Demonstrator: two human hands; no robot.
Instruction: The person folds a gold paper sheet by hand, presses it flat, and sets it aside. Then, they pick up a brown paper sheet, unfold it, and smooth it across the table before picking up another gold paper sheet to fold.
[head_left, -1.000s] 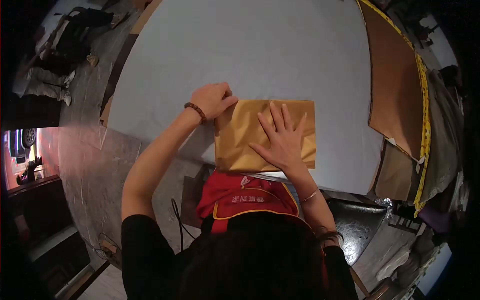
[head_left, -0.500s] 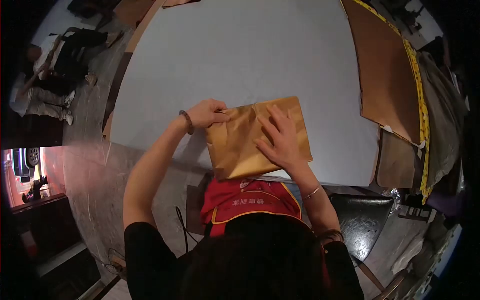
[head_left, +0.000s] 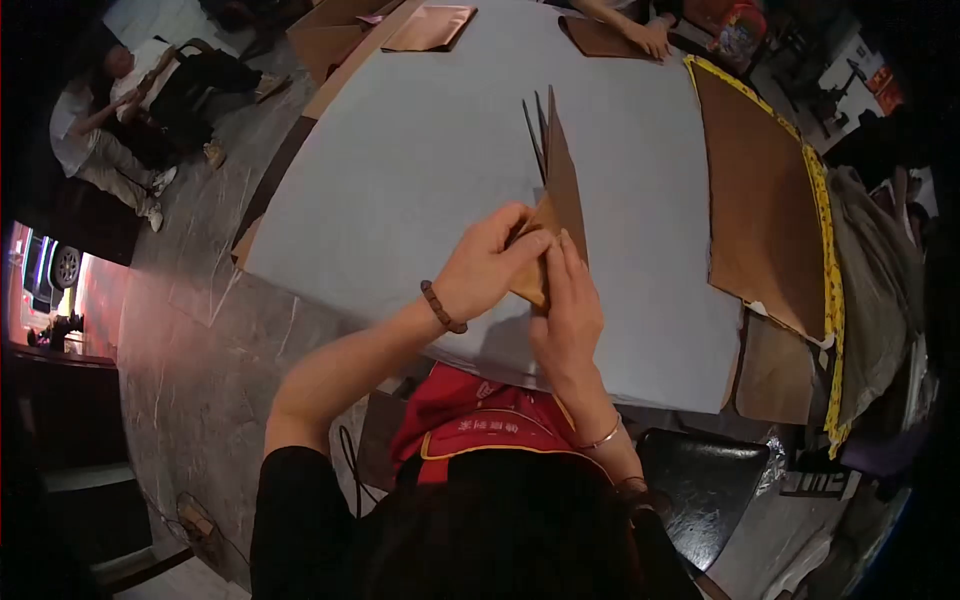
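Note:
A brown paper piece (head_left: pixel 567 190), seen nearly edge-on, stands up from the grey-topped table (head_left: pixel 400 170) between my hands. My left hand (head_left: pixel 490 262), with a beaded bracelet at the wrist, pinches its near end with thumb and fingers. Against the right side of that end lies my right hand (head_left: pixel 570 305), its fingers pressed together and pointing away from me. Two thin dark strips or edges (head_left: pixel 536 135) rise beside the paper's far end; whether they belong to it I cannot tell.
At the far edge, another person's hands (head_left: pixel 650 38) rest near a brown sheet (head_left: pixel 603 38). A shiny brown packet (head_left: pixel 430 28) lies far left. Cardboard with yellow tape (head_left: pixel 765 190) borders the right side. A black chair (head_left: pixel 705 490) stands near right; seated people (head_left: pixel 140 95) are at left.
The paper, earlier flat near the table's front edge, is now raised on edge and further forward. My right hand has moved from its face to its near end. The view shows more of the far side.

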